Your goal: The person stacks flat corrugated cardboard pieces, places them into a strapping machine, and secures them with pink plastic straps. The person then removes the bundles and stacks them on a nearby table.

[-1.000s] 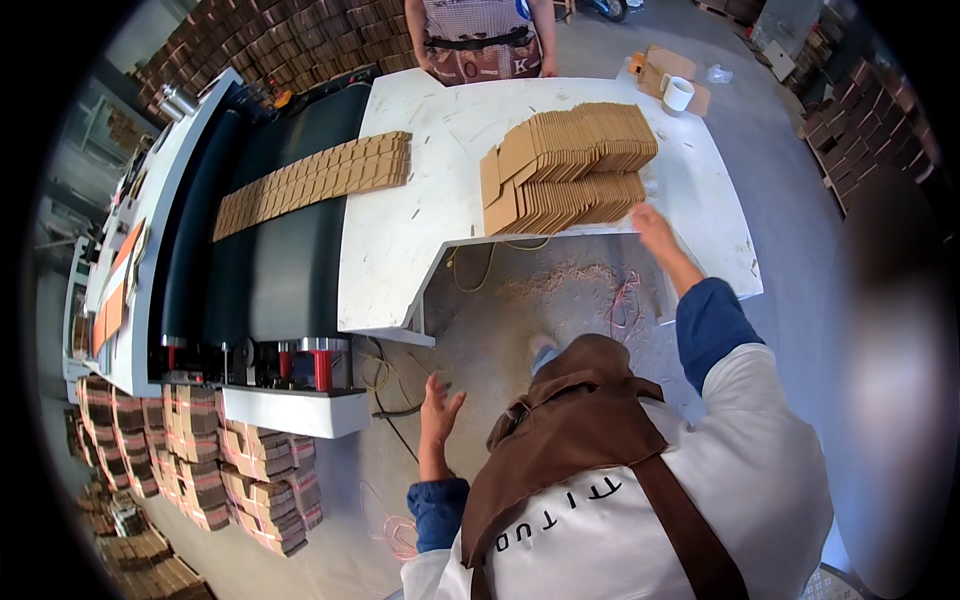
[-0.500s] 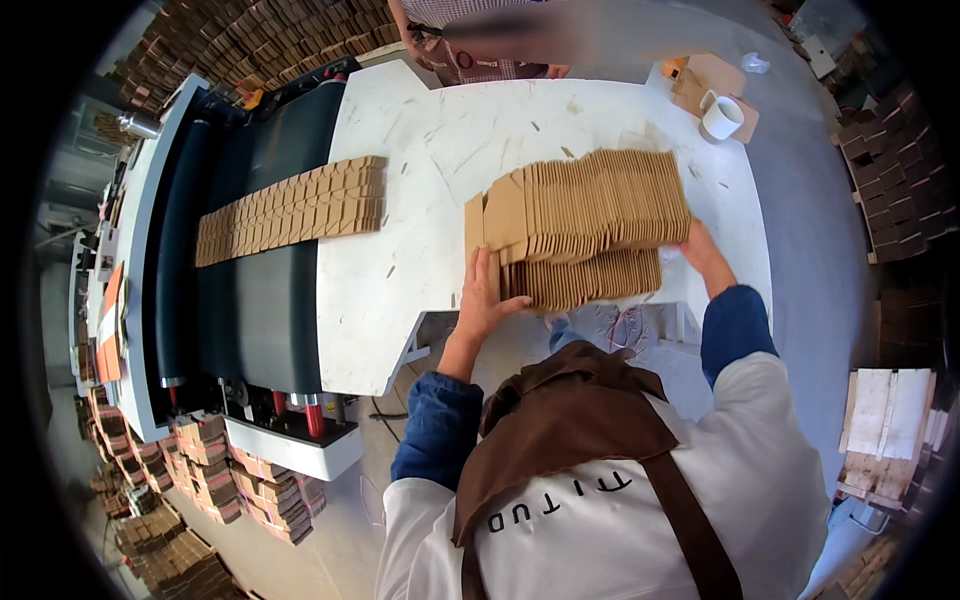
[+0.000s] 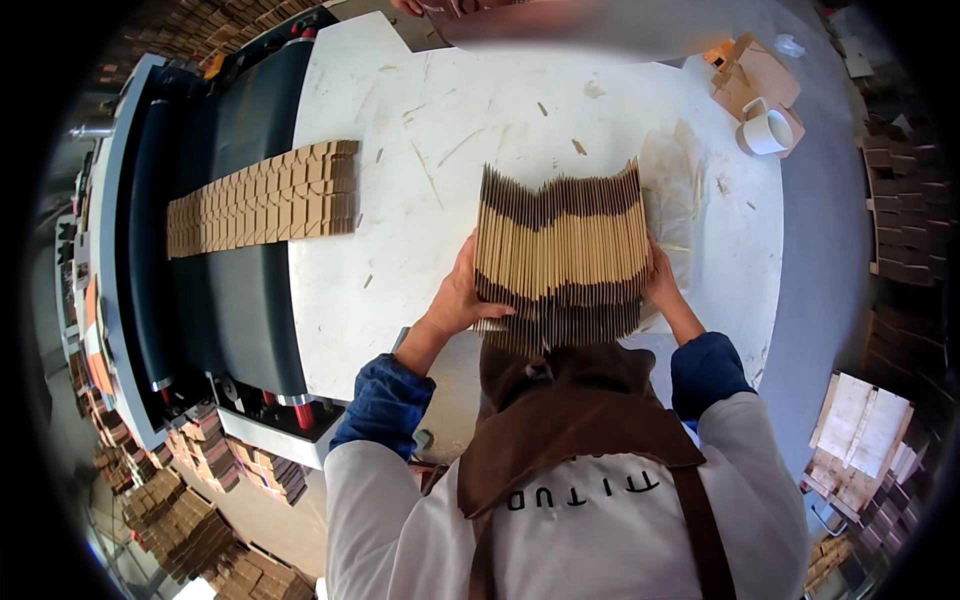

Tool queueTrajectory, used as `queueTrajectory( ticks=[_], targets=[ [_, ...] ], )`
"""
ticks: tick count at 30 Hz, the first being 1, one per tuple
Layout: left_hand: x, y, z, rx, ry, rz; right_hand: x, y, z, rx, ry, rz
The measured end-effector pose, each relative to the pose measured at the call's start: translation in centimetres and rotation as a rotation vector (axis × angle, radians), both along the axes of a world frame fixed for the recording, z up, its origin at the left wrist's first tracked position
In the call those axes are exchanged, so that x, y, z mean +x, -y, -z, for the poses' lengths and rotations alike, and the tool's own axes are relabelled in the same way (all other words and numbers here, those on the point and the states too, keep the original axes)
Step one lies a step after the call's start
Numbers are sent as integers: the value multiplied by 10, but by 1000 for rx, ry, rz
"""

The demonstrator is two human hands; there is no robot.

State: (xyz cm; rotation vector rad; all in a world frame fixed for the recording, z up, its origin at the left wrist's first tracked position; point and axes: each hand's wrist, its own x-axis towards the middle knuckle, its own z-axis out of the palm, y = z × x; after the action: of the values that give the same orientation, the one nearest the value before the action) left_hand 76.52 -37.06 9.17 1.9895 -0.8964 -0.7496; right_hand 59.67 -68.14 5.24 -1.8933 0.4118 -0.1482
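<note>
— What's that person holding, near the edge of the bench [image 3: 400,270]?

— A block of brown cardboard blanks [image 3: 562,240], dozens of them standing on edge, packed face to face. It's sitting between the two hands, just in front of the brown apron [image 3: 580,430]. Whether its underside is touching the bench, I'm not able to tell from here.

— Looks awkward to handle.

— Each blank is probably light and fairly stiff, but the lot must be adding up to some weight. I'm seeing no strap on it, so blanks could be slipping from the middle under a slack squeeze. I'd be taking it by the two ends, pressing evenly inward.

— And the fingers?

— The left hand [image 3: 460,295] is cupping the left end, thumb spreading wide across the near corner, fingers pressing along the end blank. The right hand [image 3: 660,280] is bracing the opposite end; its fingers are mostly hiding, so I can't tell how far they're opening.

— What's around them?

— Off to the left, a row of overlapping blanks [image 3: 265,200] is lying across the dark conveyor belt [image 3: 240,320] and onto the bench. A white mug [image 3: 767,132] is sitting beside an open brown carton [image 3: 755,75] at the far right corner, and a co-worker [image 3: 455,12] is standing opposite.
</note>
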Motion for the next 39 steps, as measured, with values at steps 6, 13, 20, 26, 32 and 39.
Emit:
queueTrajectory(
  ticks=[6,13,20,26,32,39],
  targets=[
    [8,7,21,1,29,69,-2,-7,21,18,-38,48],
    [-9,-30,-41,20,-156,-173,39,-27,-10,8,-113,-124],
    [-102,-160,-68,25,-10,-599,110,-117,-2,9,-137,-660],
    [-258,-238,-80,74,82,-1125,133,-262,-17,145,-282,-1080],
    [-421,-297,-75,-193,-2,-1587,63,-447,-43,256,-431,-1470],
    [-617,-359,-62,-639,-120,-1985,-91,-680,-69,-272,-434,-2103]
  ],
)
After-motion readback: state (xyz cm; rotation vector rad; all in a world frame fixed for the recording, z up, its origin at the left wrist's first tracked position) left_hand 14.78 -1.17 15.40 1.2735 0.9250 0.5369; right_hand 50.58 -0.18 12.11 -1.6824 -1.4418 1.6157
